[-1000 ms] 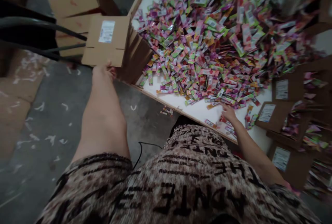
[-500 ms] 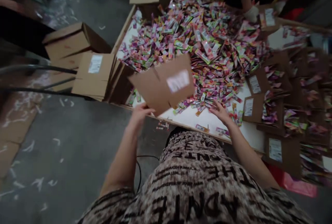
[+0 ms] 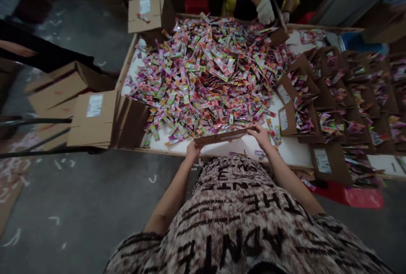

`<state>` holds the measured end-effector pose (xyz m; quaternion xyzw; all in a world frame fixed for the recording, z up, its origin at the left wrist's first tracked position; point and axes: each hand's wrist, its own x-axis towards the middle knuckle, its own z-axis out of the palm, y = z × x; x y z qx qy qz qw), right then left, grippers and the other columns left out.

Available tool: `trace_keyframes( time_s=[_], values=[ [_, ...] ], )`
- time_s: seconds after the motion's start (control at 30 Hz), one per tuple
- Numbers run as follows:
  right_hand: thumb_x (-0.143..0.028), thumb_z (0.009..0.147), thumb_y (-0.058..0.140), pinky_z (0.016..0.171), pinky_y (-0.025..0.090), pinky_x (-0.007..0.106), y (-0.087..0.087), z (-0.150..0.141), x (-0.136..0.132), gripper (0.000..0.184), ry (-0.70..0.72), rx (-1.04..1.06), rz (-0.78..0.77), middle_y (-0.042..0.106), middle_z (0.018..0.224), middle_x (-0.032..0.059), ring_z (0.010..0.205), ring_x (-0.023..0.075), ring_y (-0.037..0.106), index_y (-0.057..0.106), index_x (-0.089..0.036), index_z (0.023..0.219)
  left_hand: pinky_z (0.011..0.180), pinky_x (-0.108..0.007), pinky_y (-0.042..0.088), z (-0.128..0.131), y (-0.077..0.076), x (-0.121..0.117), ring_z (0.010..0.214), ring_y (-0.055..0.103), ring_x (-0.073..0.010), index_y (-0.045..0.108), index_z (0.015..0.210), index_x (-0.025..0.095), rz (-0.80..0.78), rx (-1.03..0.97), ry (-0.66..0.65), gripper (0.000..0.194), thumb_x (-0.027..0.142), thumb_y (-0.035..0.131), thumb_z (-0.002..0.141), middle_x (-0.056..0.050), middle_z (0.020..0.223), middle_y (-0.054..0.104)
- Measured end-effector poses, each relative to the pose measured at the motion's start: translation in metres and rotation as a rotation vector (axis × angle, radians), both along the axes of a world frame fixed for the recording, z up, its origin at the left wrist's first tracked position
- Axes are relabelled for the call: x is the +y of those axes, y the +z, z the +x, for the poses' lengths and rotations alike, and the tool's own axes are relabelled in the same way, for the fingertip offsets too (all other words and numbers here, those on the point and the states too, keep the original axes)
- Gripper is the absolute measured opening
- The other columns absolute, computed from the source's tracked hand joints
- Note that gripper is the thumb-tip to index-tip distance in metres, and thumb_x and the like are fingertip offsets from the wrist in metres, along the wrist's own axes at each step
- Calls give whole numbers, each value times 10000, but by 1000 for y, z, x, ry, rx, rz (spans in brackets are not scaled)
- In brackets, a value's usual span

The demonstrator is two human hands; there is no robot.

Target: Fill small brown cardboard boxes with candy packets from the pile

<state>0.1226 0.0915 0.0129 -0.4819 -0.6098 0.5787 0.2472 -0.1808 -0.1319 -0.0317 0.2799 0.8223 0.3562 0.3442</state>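
Note:
A flattened cardboard box [image 3: 222,137] is held nearly edge-on above the near edge of the table, so only a thin strip of it shows. My left hand [image 3: 193,151] grips its left end, and my right hand [image 3: 259,133] pinches its right end. Just beyond the cardboard lies a wide heap of small, colourful packets [image 3: 209,79] in pink, purple and green wrappers. A few loose packets [image 3: 274,132] lie on the white tabletop [image 3: 294,152] near my right hand.
Flattened boxes [image 3: 93,117] lean at the table's left end. A box [image 3: 147,12] stands at the far left corner. Open boxes filled with packets [image 3: 330,121] crowd the right side. Opposite, a co-worker's gloved hand [image 3: 265,10] is beside another box [image 3: 279,37]. A red plastic scoop-like thing [image 3: 358,195] juts out at right.
The flat box has turned from face-up to nearly edge-on and come lower. My right hand, free before, now grips its right end. The view has shifted, and the co-worker's box is tilted.

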Motion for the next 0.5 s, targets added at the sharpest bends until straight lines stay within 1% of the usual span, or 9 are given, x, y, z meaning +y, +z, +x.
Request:
trace_keyframes(
  time_s=[0.07, 0.13, 0.2, 0.27, 0.33, 0.37, 0.43, 0.47, 0.5],
  values=[
    [-582, 676, 762, 914, 536, 387, 7, -1, -2, 432, 53, -19, 7, 740, 953, 63, 943, 236, 663, 727, -202, 879, 1037, -464, 474, 2, 9, 7, 1184, 619, -323, 642, 1058, 211, 109, -6, 65, 454, 434, 785, 689, -128, 1126, 673],
    [-562, 729, 725, 903, 540, 383, 12, -2, -11, 387, 94, -52, 36, 765, 957, 69, 946, 245, 682, 760, -207, 877, 1136, -455, 407, 8, 18, 19, 1324, 543, -305, 552, 1280, 215, 231, -40, 166, 611, 510, 729, 775, -155, 1331, 602],
    [-543, 773, 686, 911, 539, 387, 15, -2, -23, 361, 82, -108, 67, 783, 978, 69, 950, 252, 699, 787, -218, 895, 1178, -447, 370, 16, 24, 33, 1377, 502, -300, 478, 1379, 213, 270, -72, 256, 683, 556, 688, 827, -171, 1415, 549],
    [-538, 776, 685, 929, 537, 398, 16, 1, -33, 352, 6, -164, 88, 794, 969, 69, 949, 266, 714, 802, -223, 878, 1187, -444, 366, 24, 28, 45, 1405, 479, -305, 445, 1425, 216, 246, -101, 281, 725, 581, 679, 843, -176, 1447, 524],
    [-544, 750, 713, 936, 540, 406, 17, 7, -35, 356, -102, -201, 79, 800, 941, 73, 951, 283, 724, 813, -218, 851, 1195, -450, 360, 31, 30, 53, 1436, 448, -312, 409, 1475, 223, 249, -125, 226, 775, 584, 681, 845, -176, 1471, 504],
    [-543, 732, 733, 935, 544, 407, 18, 10, -34, 360, -160, -212, 62, 801, 933, 75, 956, 289, 727, 818, -212, 847, 1206, -456, 344, 34, 30, 55, 1459, 418, -319, 384, 1503, 223, 265, -124, 165, 824, 576, 701, 829, -177, 1488, 490],
    [-523, 694, 771, 924, 551, 407, 18, 17, -31, 363, -265, -239, 9, 802, 910, 81, 950, 297, 731, 823, -196, 842, 1245, -470, 278, 40, 31, 55, 1516, 323, -343, 342, 1544, 211, 289, -101, 18, 967, 544, 786, 753, -185, 1548, 433],
    [-509, 681, 783, 914, 553, 409, 19, 19, -29, 358, -306, -256, -25, 801, 893, 87, 940, 299, 732, 824, -187, 832, 1258, -472, 250, 42, 31, 55, 1536, 280, -353, 334, 1551, 206, 282, -103, -36, 1008, 528, 814, 725, -184, 1576, 403],
    [-497, 673, 788, 901, 555, 410, 19, 21, -28, 350, -332, -267, -61, 799, 875, 93, 925, 299, 734, 822, -179, 815, 1263, -469, 241, 44, 30, 55, 1544, 262, -354, 340, 1549, 209, 259, -128, -67, 996, 525, 813, 732, -177, 1593, 388]
  ],
)
